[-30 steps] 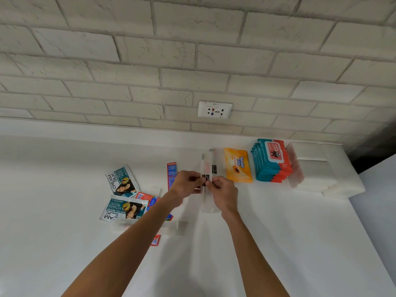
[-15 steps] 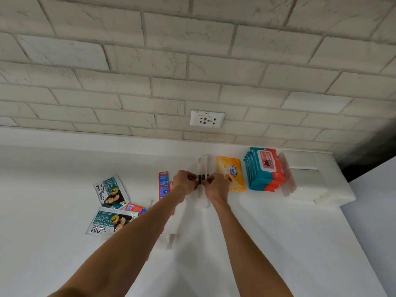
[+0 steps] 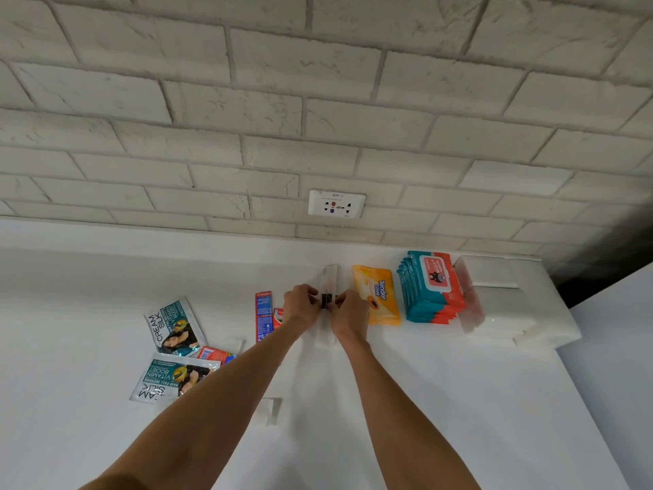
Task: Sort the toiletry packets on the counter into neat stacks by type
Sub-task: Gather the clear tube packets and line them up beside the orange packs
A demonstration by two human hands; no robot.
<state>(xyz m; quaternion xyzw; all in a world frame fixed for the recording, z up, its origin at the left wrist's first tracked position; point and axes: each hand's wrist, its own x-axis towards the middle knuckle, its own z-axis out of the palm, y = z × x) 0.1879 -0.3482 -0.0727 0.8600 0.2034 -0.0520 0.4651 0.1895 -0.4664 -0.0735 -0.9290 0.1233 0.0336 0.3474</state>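
Observation:
Both hands meet over a clear toothbrush packet (image 3: 330, 277) lying lengthwise on the white counter (image 3: 459, 401). My left hand (image 3: 300, 307) and my right hand (image 3: 348, 314) pinch its middle from either side, at a dark label. Right of it lies an orange Tender Love wipes pack (image 3: 378, 295), then a stack of teal and red wipes packs (image 3: 433, 288). Left of my hands stands a red and blue toothpaste box (image 3: 263, 314). Two Cream Silk sachets (image 3: 175, 328) (image 3: 169, 376) lie further left, with a small red packet (image 3: 213, 354) between them.
A white folded pile (image 3: 509, 302) sits at the counter's far right, beside the wipes. A wall socket (image 3: 336, 204) is set in the white brick wall above. Small white packets (image 3: 269, 410) lie on the counter between my forearms.
My hands have carried the clear packet away from me toward the wall, next to the orange pack. The view has tilted upward.

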